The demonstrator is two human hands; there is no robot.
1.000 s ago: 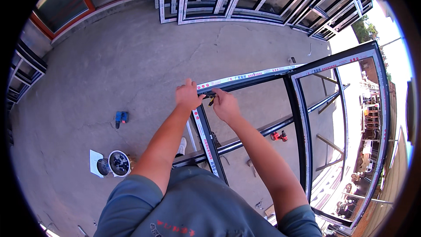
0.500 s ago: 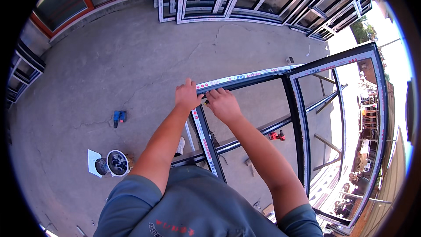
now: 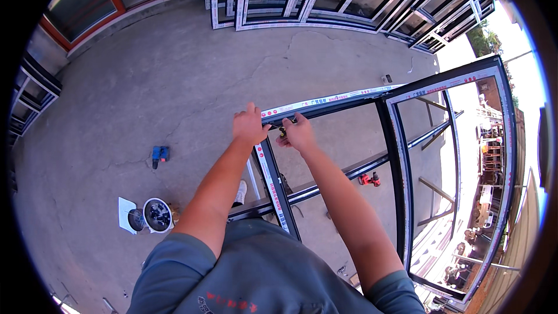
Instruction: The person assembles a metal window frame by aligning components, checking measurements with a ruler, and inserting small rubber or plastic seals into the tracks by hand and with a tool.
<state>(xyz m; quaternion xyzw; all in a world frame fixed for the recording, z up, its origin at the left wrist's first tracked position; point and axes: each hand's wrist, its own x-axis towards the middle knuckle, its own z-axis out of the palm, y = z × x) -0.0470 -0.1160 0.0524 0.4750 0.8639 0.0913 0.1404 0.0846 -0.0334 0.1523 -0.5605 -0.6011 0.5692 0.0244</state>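
A dark window frame point(image 3: 325, 105) with white printed film on its edges lies in front of me, resting on a stand. My left hand point(image 3: 250, 126) is closed over its near left corner, thumb toward the inner side. Just inside that corner, my right hand point(image 3: 296, 134) grips a small black and yellow tool point(image 3: 283, 132), apparently a screwdriver, whose tip points left at the corner joint. The fingers partly cover the tool, and the left hand hides part of the corner.
A blue cordless drill point(image 3: 160, 155) lies on the concrete floor at left, near a white bucket point(image 3: 157, 216) of dark small parts. Under the frame sits a red drill point(image 3: 369, 179). More window frames point(image 3: 308, 23) lean along the far side; a metal stand bar point(image 3: 363, 167) crosses below.
My right hand has drawn back slightly to the right and turned, so the black and yellow tool shows more. My left hand stays on the frame's corner.
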